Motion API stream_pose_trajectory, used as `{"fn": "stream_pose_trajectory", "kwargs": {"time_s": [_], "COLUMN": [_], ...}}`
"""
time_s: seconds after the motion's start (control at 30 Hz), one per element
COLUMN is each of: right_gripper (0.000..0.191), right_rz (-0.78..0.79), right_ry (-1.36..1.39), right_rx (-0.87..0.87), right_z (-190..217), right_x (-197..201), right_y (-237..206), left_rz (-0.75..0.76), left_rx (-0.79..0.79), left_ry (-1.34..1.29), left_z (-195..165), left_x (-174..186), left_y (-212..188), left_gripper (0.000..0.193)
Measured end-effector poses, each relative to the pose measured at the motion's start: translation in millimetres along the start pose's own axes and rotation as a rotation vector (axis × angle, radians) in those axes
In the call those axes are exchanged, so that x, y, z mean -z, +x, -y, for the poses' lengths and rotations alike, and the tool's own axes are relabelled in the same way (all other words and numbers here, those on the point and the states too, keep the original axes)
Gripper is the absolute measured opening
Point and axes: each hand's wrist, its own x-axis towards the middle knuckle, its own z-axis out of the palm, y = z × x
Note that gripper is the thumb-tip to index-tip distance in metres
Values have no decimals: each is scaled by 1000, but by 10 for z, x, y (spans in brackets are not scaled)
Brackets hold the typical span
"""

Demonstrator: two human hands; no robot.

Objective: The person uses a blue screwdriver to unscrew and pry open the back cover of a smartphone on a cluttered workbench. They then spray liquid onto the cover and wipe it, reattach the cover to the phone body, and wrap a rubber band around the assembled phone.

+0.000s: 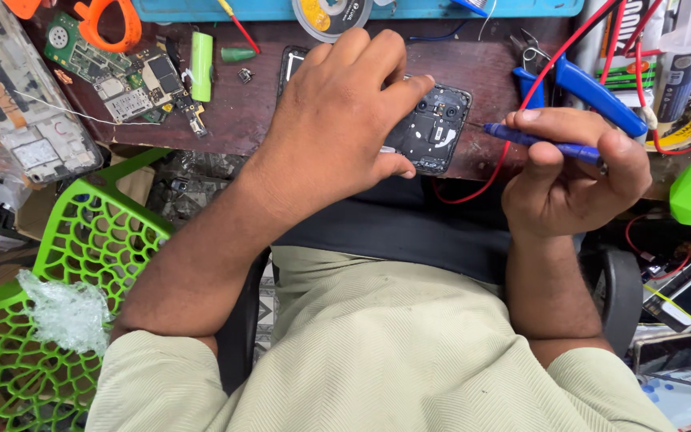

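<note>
left hand (337,120) spread flat over one opened black phone (433,128), fingers (377,60) pressing it down on the dark wooden tabletop (233,120). right hand (573,172) clenched around one slim blue screwdriver (541,144), thin metal tip just at the phone's edge. matte inner plate with two round camera holes showing near the thumb. two green circuit boards (113,68) lying at the far left, beside one green plastic tube (201,54). one red wire (489,180) looping below the phone. one green lattice plastic chair (81,264) at the left, crumpled clear wrap on it.
</note>
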Motion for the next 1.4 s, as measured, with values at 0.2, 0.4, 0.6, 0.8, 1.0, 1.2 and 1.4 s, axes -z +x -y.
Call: {"fn": "stream_pose_trajectory", "kwargs": {"time_s": [0.2, 0.4, 0.6, 0.8, 1.0, 1.2, 1.4], "right_gripper": [44, 26, 27, 56, 82, 82, 65], "right_rz": [42, 355, 367, 310, 221, 291, 362], "right_ry": [13, -39, -139, -34, 71, 113, 228], "right_rx": [-33, -2, -42, -93, -143, -114, -87], "right_z": [70, 308, 444, 330, 157, 131, 184], "right_x": [-55, 73, 50, 2, -68, -115, -111], "right_y": [123, 548, 689, 472, 161, 160, 329], "left_rz": [0, -2, -6, -9, -1, -9, -15], "left_rx": [-1, 4, -3, -25, -20, -24, -26], "left_ry": [7, -5, -5, -3, 6, 14, 7], "left_z": [-3, 3, 0, 23, 20, 25, 29], "left_x": [-19, -11, -14, 1, -11, -22, -35], "left_y": [8, 0, 6, -2, -6, 0, -7], "left_gripper": [74, 73, 73, 73, 73, 73, 73]}}
